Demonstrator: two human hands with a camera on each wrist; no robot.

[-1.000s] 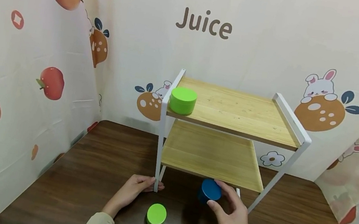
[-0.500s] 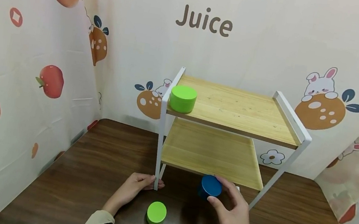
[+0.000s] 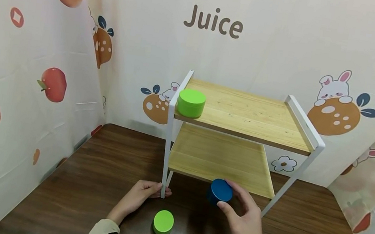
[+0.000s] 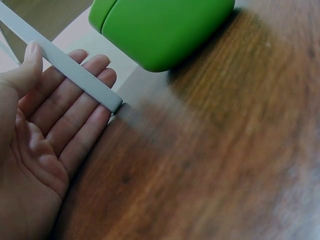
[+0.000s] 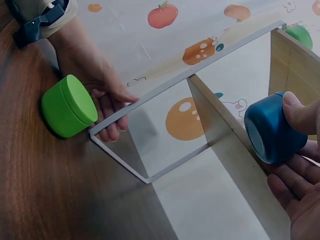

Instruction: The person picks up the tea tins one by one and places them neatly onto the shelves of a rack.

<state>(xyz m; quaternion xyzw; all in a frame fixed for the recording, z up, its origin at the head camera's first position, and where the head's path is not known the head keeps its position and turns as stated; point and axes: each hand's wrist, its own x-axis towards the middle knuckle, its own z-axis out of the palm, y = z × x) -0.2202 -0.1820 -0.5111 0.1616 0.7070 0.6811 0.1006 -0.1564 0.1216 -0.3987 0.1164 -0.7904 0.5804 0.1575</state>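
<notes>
A blue round tin point(image 3: 220, 191) is held off the table by my right hand point(image 3: 246, 223), thumb on one side and fingers on the other. It is near the front edge of the lower board point(image 3: 221, 157) of a two-tier shelf. My left hand point(image 3: 140, 196) pinches the shelf's white front-left leg point(image 4: 75, 75) near its foot, thumb and fingers on opposite sides. A green round tin point(image 3: 163, 222) stands on the table between my hands. Another green tin point(image 3: 191, 103) sits at the left end of the upper board point(image 3: 249, 111).
The dark wooden table point(image 3: 94, 168) extends to both sides of the shelf. Printed fabric walls point(image 3: 141, 38) enclose it at the back and sides. On the right, the shelf's slanted white leg point(image 3: 287, 183) stands close to my right hand.
The blue tin has risen a little in my right hand toward the lower board's front edge. My left hand keeps its hold on the leg, and the green tins stay put.
</notes>
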